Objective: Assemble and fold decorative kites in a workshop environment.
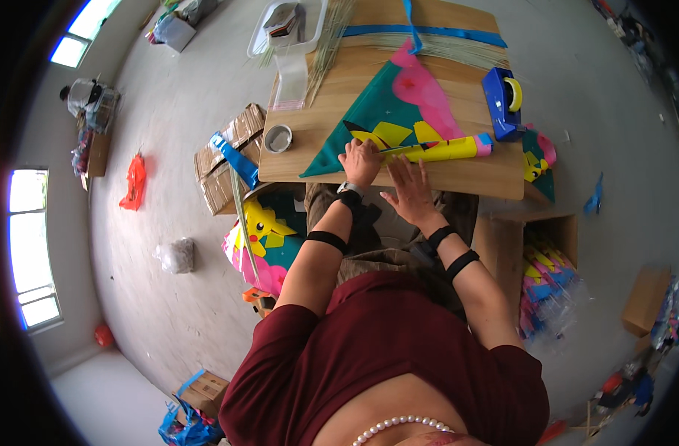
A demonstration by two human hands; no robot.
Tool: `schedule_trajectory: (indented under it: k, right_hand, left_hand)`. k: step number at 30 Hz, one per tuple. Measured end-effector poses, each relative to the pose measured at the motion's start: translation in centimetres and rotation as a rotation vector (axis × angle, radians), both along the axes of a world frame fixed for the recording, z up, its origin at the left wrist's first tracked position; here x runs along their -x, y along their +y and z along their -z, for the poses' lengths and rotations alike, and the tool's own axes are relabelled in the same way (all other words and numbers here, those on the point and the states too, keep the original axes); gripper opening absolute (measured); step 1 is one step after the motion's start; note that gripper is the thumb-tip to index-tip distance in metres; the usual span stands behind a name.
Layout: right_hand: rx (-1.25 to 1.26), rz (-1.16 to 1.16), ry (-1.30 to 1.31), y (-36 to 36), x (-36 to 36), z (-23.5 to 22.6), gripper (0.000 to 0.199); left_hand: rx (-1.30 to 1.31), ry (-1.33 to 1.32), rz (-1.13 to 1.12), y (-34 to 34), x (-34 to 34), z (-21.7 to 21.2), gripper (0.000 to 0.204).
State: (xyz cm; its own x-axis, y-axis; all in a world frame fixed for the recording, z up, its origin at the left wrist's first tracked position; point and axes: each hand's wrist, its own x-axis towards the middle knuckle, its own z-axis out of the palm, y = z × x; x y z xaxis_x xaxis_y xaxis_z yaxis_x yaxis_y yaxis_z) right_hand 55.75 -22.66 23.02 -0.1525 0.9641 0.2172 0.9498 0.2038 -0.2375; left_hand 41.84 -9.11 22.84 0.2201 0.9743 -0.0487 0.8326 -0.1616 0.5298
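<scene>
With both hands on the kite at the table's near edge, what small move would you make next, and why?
Probably keep rolling the kite away from the body. The left hand presses on the rolled yellow part, the right hand lies flat beside it at the table's near edge, and most of the teal sheet is unrolled beyond them, so one more turn seems the natural step.

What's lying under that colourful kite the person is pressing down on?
The kite lies flat on a wooden table, with pale thin sticks showing past its top edge. Both hands, left hand and right hand, press its near edge. Anything beneath its middle is covered.
</scene>
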Motion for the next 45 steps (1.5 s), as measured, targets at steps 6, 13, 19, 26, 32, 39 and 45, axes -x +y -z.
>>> schedule_trajectory:
  k: [6,13,19,26,32,39,45]
  right_hand:
    - [0.107,0.296,-0.031,-1.8,-3.6,0.9,0.083]
    - [0.19,0.689,-0.097,-5.4,-14.2,2.1,0.082]
    - [0.018,0.805,-0.065,-3.8,-16.3,0.2,0.07]
    - [-0.069,0.153,-0.001,1.9,-5.2,0.0,0.068]
    - [0.174,0.215,-0.111,1.8,-3.9,2.0,0.074]
    - [0.183,0.219,-0.095,1.9,-3.8,2.0,0.072]
    - [0.11,0.172,-0.086,1.8,-3.8,1.2,0.065]
  left_hand:
    - [0.031,0.031,0.002,0.3,-0.1,-0.3,0.027]
    - [0.05,0.029,0.001,0.4,-0.1,-0.3,0.025]
    - [0.044,0.015,0.012,0.4,0.0,-0.1,0.024]
    - [0.046,0.016,0.009,0.5,-0.1,-0.3,0.027]
    - [0.05,0.0,0.041,0.8,0.3,-0.6,0.025]
    - [-0.477,0.094,0.335,-2.8,0.7,0.4,0.041]
    - [-0.337,0.097,0.531,-7.1,2.9,0.2,0.069]
